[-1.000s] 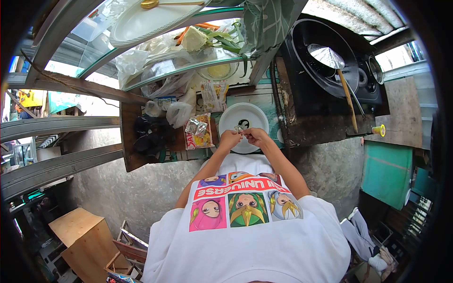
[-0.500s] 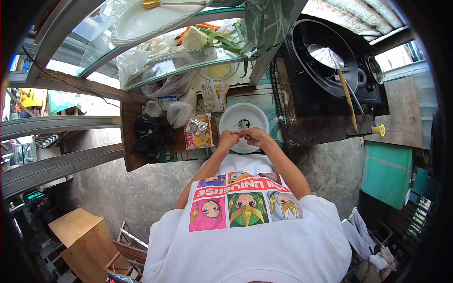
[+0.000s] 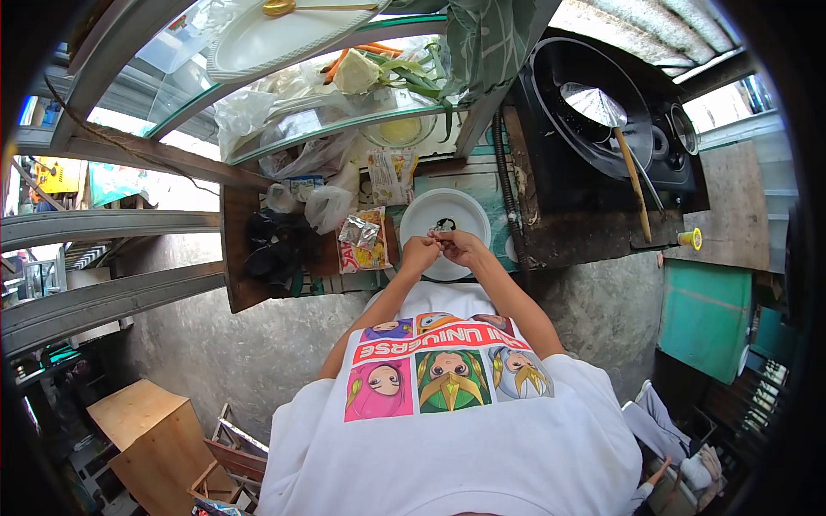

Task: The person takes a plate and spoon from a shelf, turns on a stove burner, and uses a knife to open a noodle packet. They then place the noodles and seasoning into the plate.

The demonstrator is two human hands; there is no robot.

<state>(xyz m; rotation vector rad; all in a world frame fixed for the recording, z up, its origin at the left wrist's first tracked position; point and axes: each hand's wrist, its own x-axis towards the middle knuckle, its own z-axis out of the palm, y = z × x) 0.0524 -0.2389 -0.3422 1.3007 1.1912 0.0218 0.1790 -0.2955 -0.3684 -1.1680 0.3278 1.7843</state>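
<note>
My left hand [image 3: 420,254] and my right hand [image 3: 460,247] meet over a white plate [image 3: 430,211] on the counter. Together they pinch a small silvery sachet [image 3: 442,227], which shows just above my fingertips. The sachet is tiny and partly hidden by my fingers. To the left of the plate lies a yellow and red noodle packet [image 3: 370,254] with a crumpled silver sachet [image 3: 357,230] on top of it.
A black wok [image 3: 568,112] with a metal ladle [image 3: 602,107] sits on a stove at the right. Plastic bags [image 3: 327,206], a glass bowl [image 3: 397,131] and vegetables [image 3: 361,70] fill the glass shelves behind. A yellow cup [image 3: 691,238] stands on the right counter edge.
My hands have shifted slightly up and closer over the plate, still working the small sachet between the fingers. Nothing else has moved.
</note>
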